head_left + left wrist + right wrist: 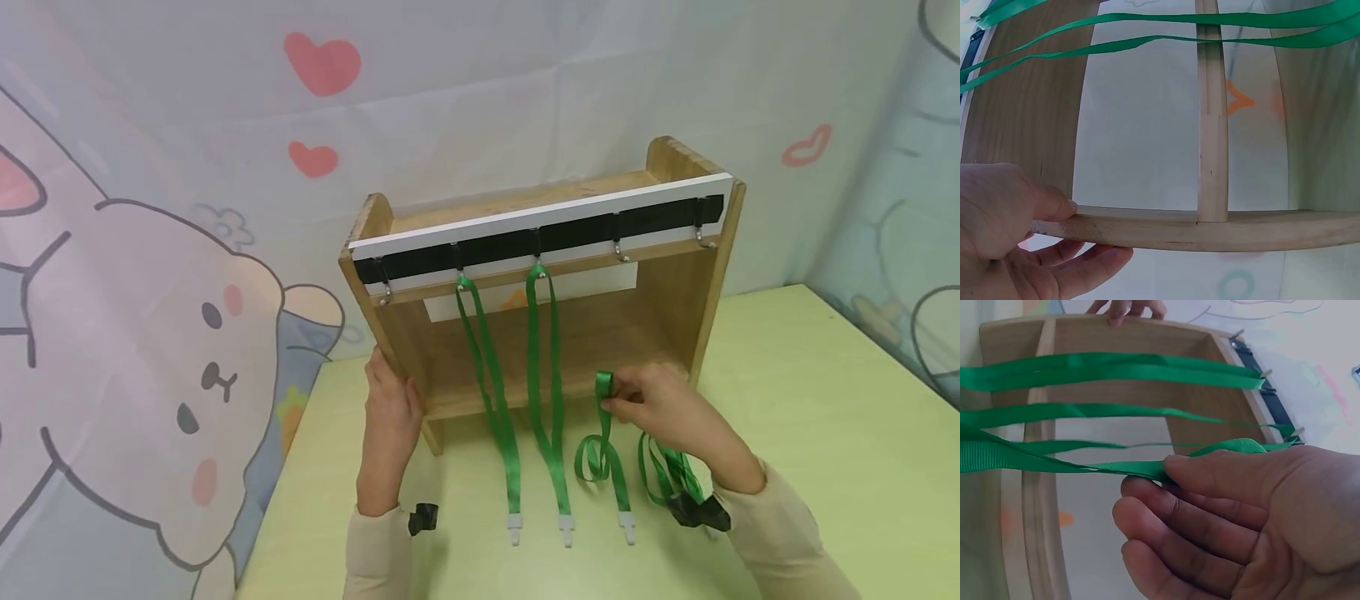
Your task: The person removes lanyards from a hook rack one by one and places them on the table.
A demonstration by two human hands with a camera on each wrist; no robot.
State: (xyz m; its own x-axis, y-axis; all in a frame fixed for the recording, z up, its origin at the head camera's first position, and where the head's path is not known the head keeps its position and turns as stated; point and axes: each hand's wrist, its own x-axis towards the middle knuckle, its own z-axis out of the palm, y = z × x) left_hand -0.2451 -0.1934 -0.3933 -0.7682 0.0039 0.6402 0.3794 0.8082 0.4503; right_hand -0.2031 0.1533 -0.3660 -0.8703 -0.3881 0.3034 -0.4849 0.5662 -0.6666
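Observation:
My left hand (390,425) grips the left side panel of a wooden shelf (678,292), its thumb on the near face and fingers behind in the left wrist view. Between thumb and index finger, my right hand (667,408) pinches a green lanyard (604,385) near its loop end. That lanyard's lower part lies curled on the table, ending in a white clip (627,527). Two more green lanyards, one left (491,375) and one right (556,392), hang from hooks on the shelf's black strip (495,247). Their white clips point toward me.
Bare metal hooks show at the left end (386,292) and the right part (618,252) of the strip. More green lanyard (660,479) lies bunched under my right wrist. The yellow-green table (795,400) meets a printed cloth backdrop (465,100).

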